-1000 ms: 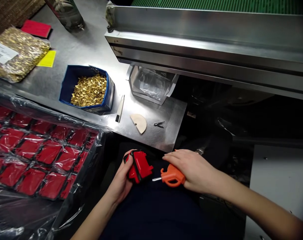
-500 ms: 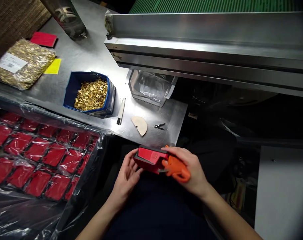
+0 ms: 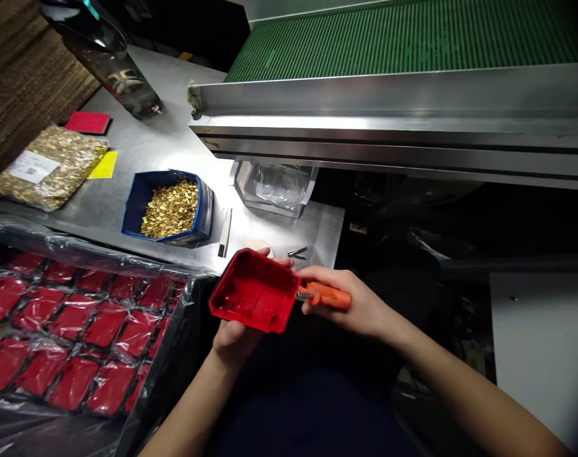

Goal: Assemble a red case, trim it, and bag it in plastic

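Note:
A red plastic housing [image 3: 258, 291] with a dark rim lies in my left hand [image 3: 236, 339], its hollow inside facing up toward me. The thumb is on the near edge and the fingertips show past the far edge. My right hand [image 3: 349, 298] is closed around an orange-handled cutting tool [image 3: 331, 296], which looks like a pair of nippers. The metal tip of that tool is at the right edge of the housing; whether it touches is hard to tell. Partly hidden behind the housing is a pale half-round disc [image 3: 258, 244].
On the metal table [image 3: 184, 79] are a blue bin [image 3: 206, 212] of small brass pieces, a white knife [image 3: 225, 233], small clippers [image 3: 297, 252] and a grey bin [image 3: 274, 187]. A lined box [image 3: 184, 330] of bagged red parts stands left. A green conveyor [image 3: 389, 38] runs behind.
My left hand has turned the red housing so that its hollow side now shows. The orange tool has swung flatter in my right hand. The whole view has tilted upward.

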`<state>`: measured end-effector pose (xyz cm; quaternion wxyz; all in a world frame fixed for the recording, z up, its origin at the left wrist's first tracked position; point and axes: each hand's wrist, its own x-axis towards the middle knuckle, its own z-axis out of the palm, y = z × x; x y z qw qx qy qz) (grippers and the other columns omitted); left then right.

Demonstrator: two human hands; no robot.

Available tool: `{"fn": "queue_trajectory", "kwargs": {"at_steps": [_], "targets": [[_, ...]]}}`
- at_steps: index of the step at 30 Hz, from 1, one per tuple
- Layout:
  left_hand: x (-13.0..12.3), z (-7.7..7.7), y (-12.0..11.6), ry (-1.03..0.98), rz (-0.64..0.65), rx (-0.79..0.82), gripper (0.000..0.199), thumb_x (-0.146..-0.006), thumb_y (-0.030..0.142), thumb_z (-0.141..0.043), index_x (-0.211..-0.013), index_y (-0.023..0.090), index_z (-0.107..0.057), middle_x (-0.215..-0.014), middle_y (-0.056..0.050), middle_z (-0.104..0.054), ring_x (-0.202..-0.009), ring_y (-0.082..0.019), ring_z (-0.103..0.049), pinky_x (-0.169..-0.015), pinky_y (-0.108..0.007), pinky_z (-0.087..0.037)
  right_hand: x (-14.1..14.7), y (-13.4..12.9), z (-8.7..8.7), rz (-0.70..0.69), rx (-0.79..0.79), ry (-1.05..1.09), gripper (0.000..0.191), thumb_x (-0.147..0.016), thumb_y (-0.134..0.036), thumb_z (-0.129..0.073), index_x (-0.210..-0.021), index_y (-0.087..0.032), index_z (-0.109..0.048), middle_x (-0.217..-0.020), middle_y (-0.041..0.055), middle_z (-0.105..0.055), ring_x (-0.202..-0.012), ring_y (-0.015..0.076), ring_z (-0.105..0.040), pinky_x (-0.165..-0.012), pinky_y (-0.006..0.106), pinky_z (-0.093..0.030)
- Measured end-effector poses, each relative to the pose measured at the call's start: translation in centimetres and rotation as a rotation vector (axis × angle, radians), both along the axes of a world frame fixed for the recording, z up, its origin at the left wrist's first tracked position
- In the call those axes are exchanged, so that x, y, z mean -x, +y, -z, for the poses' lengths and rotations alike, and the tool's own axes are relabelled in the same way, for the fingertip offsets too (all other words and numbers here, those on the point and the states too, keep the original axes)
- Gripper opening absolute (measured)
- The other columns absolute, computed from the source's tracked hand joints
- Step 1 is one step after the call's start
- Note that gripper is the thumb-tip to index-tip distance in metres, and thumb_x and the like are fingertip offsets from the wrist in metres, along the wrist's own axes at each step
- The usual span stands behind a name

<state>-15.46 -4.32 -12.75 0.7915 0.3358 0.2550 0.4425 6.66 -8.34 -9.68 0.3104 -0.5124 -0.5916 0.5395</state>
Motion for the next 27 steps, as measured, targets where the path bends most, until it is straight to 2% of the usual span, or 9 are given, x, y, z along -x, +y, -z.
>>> {"fn": "queue_trajectory", "kwargs": {"at_steps": [2, 4, 6, 8, 11, 15, 18, 21, 27], "targets": [[2.4, 1.0, -1.1, 0.056, 0.025, 0.162, 0.089, -0.076, 0.061, -0.08, -0.151, 0.023, -0.05, -0.139, -0.015, -0.067, -0.136, -0.045, -0.056, -0.12, -0.061, -0.041, -1.1, -0.3, -0.4, -0.145, -0.149, -0.302, 0.02, -0.095, -0.031, -0.067, -0.113, -0.023, -0.065, -0.107, 0.0023, -0.073, -0.099, 0.0195, -0.068, -0.116, 0.046, -0.039], [5.1, 2.4, -2.9, 0.203, 0.092, 0.273, 0.096, -0.075, 0.054, -0.084, -0.156, 0.027, -0.042, -0.139, -0.015, -0.067, -0.133, -0.044, -0.059, -0.118, -0.061, -0.043, -1.8, -0.4, -0.9, -0.304, -0.185, -0.611, 0.013, -0.087, -0.024, -0.069, -0.099, -0.02, -0.064, -0.097, 0.0032, -0.071, -0.093, 0.0207, -0.068, -0.118, 0.049, -0.036], [7.3, 3.8, -4.9, 0.371, 0.183, 0.363, 0.097, -0.074, 0.047, -0.086, -0.157, 0.031, -0.038, -0.142, -0.015, -0.065, -0.131, -0.045, -0.061, -0.113, -0.061, -0.047, -1.8, -0.7, -1.2, -0.472, -0.084, -0.819, 0.018, -0.076, -0.024, -0.074, -0.09, -0.019, -0.063, -0.086, 0.0034, -0.07, -0.08, 0.0218, -0.067, -0.094, 0.041, -0.051], [8.6, 4.8, -6.5, 0.478, 0.189, 0.439, 0.088, -0.078, 0.048, -0.082, -0.154, 0.029, -0.042, -0.147, -0.016, -0.062, -0.134, -0.047, -0.058, -0.111, -0.06, -0.05, -1.0, -1.2, -1.5, -0.628, 0.026, -0.898, 0.024, -0.069, -0.03, -0.077, -0.087, -0.02, -0.065, -0.081, 0.0041, -0.07, -0.072, 0.0241, -0.068, -0.067, 0.035, -0.048], [8.9, 5.1, -7.5, 0.51, 0.112, 0.496, 0.082, -0.081, 0.049, -0.079, -0.152, 0.026, -0.046, -0.149, -0.016, -0.061, -0.138, -0.047, -0.054, -0.114, -0.058, -0.048, 0.6, -1.9, -2.0, -0.707, 0.094, -1.023, 0.022, -0.074, -0.034, -0.075, -0.088, -0.018, -0.068, -0.083, 0.0074, -0.073, -0.072, 0.0271, -0.071, -0.059, 0.035, -0.04], [8.3, 4.7, -7.0, 0.343, 0.107, 0.675, 0.086, -0.088, 0.048, -0.073, -0.162, 0.037, -0.03, -0.138, -0.013, -0.07, -0.123, -0.042, -0.068, -0.109, -0.061, -0.051, 1.1, -2.4, -2.7, -0.846, 0.227, -0.977, 0.015, -0.076, -0.033, -0.074, -0.077, -0.019, -0.068, -0.074, 0.0053, -0.072, -0.066, 0.0252, -0.07, -0.054, 0.034, -0.037], [8.5, 5.2, -7.1, 0.21, 0.134, 0.782, 0.085, -0.093, 0.048, -0.068, -0.164, 0.043, -0.021, -0.136, -0.011, -0.072, -0.116, -0.04, -0.072, -0.108, -0.063, -0.052, -0.9, -2.9, -1.9, -0.73, 0.054, -1.061, 0.015, -0.086, -0.03, -0.068, -0.093, -0.017, -0.069, -0.088, 0.0076, -0.074, -0.081, 0.0262, -0.071, -0.073, 0.038, -0.047], [8.9, 6.3, -7.5, 0.093, 0.128, 0.83, 0.076, -0.095, 0.049, -0.062, -0.163, 0.037, -0.03, -0.139, -0.014, -0.07, -0.12, -0.042, -0.07, -0.111, -0.063, -0.049, -5.1, -2.9, 0.3, -0.474, -0.262, -1.237, 0.022, -0.099, -0.014, -0.049, -0.114, -0.017, -0.065, -0.121, 0.0137, -0.069, -0.115, 0.0286, -0.063, -0.102, 0.044, -0.039], [6.7, 6.5, -6.3, -0.167, 0.174, 0.81, 0.061, -0.101, 0.06, -0.046, -0.143, 0.019, -0.063, -0.147, -0.018, -0.063, -0.132, -0.042, -0.062, -0.115, -0.053, -0.049, -13.0, -0.4, 6.9, -0.41, -0.142, -1.406, 0.045, -0.103, -0.01, -0.034, -0.14, -0.026, -0.056, -0.138, 0.0151, -0.059, -0.109, 0.0272, -0.057, -0.087, 0.038, -0.038]]}}
